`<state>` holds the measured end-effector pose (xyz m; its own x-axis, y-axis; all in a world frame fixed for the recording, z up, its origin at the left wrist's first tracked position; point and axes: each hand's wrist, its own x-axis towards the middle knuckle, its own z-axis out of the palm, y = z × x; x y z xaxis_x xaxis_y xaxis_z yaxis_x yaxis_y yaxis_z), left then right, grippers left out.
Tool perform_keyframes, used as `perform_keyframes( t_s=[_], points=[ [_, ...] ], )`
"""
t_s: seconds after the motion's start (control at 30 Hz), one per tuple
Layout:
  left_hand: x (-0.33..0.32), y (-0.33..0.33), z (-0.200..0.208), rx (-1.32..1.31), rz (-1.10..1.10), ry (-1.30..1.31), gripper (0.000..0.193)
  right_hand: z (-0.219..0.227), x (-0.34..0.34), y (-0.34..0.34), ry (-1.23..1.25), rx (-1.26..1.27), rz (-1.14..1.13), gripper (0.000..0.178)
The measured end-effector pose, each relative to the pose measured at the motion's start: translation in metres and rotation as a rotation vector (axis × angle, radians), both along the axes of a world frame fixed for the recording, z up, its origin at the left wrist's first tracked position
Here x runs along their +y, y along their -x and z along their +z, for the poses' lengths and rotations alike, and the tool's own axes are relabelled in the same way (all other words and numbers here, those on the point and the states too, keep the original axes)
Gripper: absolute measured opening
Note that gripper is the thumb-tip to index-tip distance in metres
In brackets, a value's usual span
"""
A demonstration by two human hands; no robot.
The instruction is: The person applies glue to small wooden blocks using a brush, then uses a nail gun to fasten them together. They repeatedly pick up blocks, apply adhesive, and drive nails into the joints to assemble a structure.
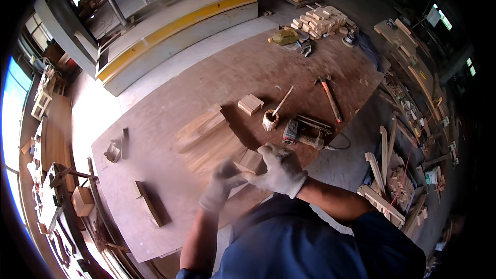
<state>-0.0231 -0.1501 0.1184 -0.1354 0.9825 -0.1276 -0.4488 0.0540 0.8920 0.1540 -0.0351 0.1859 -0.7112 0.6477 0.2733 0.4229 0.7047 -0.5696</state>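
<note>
A small wooden block (249,161) is held up near the table's front edge, between my two gloved hands. My right hand (281,169) is closed round its right side, thumb along the near edge. My left hand (221,183) is closed at the block's left end; its fingertips are partly hidden and slightly blurred. Just beyond them, wooden boards (206,134) lie side by side on the table. A short stack of wood pieces (251,104) sits past the boards. Beside it stands a glue-crusted pot (270,120) with a brush (283,99) leaning out.
A nail gun (305,133) with a hose and a hammer (329,98) lie to the right on the brown tabletop (155,124). A wood strip (149,204) lies at left. A yellowish bottle (284,37) and piled blocks (323,20) are at the far end. Timber (382,160) leans off the right side.
</note>
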Motion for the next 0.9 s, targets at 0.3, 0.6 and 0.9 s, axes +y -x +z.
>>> perform_keyframes(
  t_s=[0.3,0.6,0.9],
  points=[
    [0.013,0.015,-0.012,0.331,-0.035,0.002,0.029,-0.005,0.018,0.009,-0.169,-0.195,0.053,0.053],
    [0.043,0.015,-0.008,0.347,-0.061,0.036,0.040,-0.009,0.044,0.005,-0.152,-0.211,0.024,0.053],
    [0.060,0.023,-0.013,0.293,-0.152,-0.041,0.071,-0.012,0.050,0.004,-0.149,-0.166,0.018,0.052]
  ],
)
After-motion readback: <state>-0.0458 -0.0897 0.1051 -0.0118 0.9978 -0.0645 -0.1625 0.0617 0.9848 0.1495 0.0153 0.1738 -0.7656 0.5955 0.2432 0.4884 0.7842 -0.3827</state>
